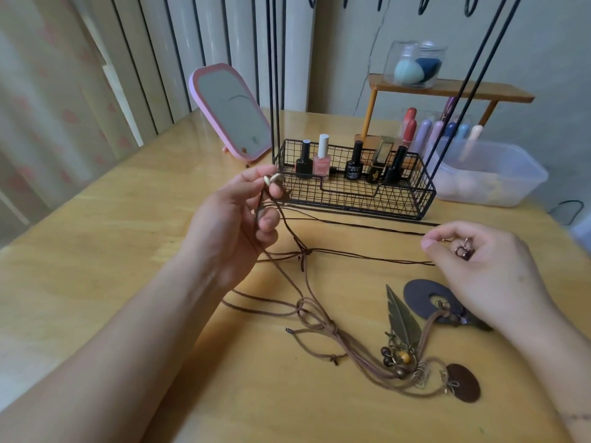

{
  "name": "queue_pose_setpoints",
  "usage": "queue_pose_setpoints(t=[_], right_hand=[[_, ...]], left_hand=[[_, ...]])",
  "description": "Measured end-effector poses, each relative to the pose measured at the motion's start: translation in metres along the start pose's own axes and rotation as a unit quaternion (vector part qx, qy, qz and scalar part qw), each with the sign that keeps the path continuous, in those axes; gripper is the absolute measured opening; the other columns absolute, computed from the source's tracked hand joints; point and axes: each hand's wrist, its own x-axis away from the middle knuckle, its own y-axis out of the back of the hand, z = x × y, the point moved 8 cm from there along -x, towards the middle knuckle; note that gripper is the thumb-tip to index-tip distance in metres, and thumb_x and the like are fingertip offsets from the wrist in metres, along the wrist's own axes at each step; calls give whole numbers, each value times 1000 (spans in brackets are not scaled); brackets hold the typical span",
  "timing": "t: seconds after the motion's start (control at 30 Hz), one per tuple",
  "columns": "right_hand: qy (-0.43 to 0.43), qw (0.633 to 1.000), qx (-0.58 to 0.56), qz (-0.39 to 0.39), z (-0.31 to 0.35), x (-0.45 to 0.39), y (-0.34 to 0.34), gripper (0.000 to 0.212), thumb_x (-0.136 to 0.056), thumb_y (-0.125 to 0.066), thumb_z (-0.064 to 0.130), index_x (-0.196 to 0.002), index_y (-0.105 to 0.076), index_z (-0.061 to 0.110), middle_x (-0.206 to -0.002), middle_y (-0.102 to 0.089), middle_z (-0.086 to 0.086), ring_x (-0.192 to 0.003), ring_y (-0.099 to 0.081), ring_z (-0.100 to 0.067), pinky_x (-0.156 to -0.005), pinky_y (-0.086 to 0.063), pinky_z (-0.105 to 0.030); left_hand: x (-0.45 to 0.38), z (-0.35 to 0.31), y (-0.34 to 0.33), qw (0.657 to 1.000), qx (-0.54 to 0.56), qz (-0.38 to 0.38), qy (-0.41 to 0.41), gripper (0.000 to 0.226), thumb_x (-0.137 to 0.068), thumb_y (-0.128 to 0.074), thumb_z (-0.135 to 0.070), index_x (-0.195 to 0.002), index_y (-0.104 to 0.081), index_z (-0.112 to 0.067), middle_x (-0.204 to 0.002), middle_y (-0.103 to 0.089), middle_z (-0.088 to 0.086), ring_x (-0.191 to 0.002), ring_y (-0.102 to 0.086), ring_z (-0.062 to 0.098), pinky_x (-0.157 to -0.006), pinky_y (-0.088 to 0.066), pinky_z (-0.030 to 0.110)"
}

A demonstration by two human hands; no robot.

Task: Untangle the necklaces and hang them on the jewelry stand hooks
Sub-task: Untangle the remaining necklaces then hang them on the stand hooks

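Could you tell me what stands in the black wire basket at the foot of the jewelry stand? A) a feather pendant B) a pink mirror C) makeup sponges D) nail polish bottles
D: several small nail polish bottles stand upright in a row inside the wire basket, while the person's left hand and right hand hold cords in front of it.

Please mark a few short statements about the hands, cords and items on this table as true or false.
1. The left hand pinches pale beads on a brown cord. True.
2. The right hand lies flat and holds nothing. False: its grip is on a small metal clasp.
3. The feather pendant hangs from a stand hook. False: it lies on the table.
4. Nail polish bottles stand in the wire basket. True.
5. The pink mirror lies face down. False: it stands tilted.
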Motion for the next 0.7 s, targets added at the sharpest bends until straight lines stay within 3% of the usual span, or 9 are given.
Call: queue_pose_setpoints(t=[0.1, 0.2, 0.33, 0.4, 0.47, 0.53, 0.63, 0.7], right_hand=[[-13, 1000, 12, -23, -4, -4, 7, 16, -85, -69, 25, -69, -68, 27, -61, -64, -5, -61, -55, -17, -53, -39, -24], [-39, 998, 13, -52, -13, -8, 17, 12, -85, -69, 25, -73, -70, 25, -62, -62, -6, -60, -51, -18, -53, -33, -24], [-78, 991, 7, -104, -31, -15, 34, 10, -85, -69, 27, -76, -69, 23, -60, -55, -3, -58, -46, -16, -54, -33, -27], [-96, 987, -3, -126, -38, -16, 42, 10, -83, -69, 28, -73, -68, 25, -61, -55, -2, -58, -46, -18, -54, -34, -30], [-113, 984, -13, -140, -42, -16, 49, 5, -79, -67, 31, -74, -68, 32, -61, -54, 1, -56, -45, -17, -54, -34, -31], [-140, 978, -28, -151, -51, -17, 57, 5, -73, -64, 41, -76, -68, 42, -61, -54, 4, -56, -45, -19, -56, -38, -32], [-124, 978, -76, -149, -52, -20, 59, 12, -72, -64, 48, -81, -70, 44, -60, -58, 8, -60, -51, -18, -69, -53, -50], [-68, 983, -136, -100, -30, -18, 46, 6, -85, -70, 41, -80, -70, 42, -55, -58, 13, -53, -51, -8, -69, -54, -46]], left_hand=[[-1, -9, 15, 997, -3, -73, -21, 24, -95, -37, -7, -100, -57, -19, -67, -48, -4, -43, -30, 7, -40, -15, 19], [-2, -16, 27, 993, -27, -115, -11, 19, -93, -41, -10, -96, -58, -18, -60, -39, -4, -41, -25, 8, -42, -12, 20], [-3, -28, 39, 965, -239, -107, 16, 9, -93, -53, -15, -89, -62, -15, -53, -29, -5, -40, -20, 9, -41, -11, 18], [-2, -36, 41, 898, -429, -94, 4, 13, -93, -59, -15, -83, -67, -15, -47, -42, -8, -42, -31, 11, -36, -20, 16], [1, -36, 42, 802, -593, -76, 8, 12, -91, -62, -13, -83, -71, -17, -57, -60, -6, -51, -47, 13, -40, -33, 18], [2, -32, 43, 746, -663, -55, 26, 14, -89, -61, -15, -84, -72, -22, -74, -67, 0, -62, -56, 15, -52, -39, 22], [0, -35, 45, 715, -696, -59, 4, 5, -88, -65, -29, -91, -69, -27, -79, -65, -3, -73, -61, 19, -60, -42, 26], [-1, -38, 38, 605, -789, -88, -65, 27, -83, -63, -54, -102, -64, -34, -98, -62, -8, -93, -61, 21, -71, -49, 32]])
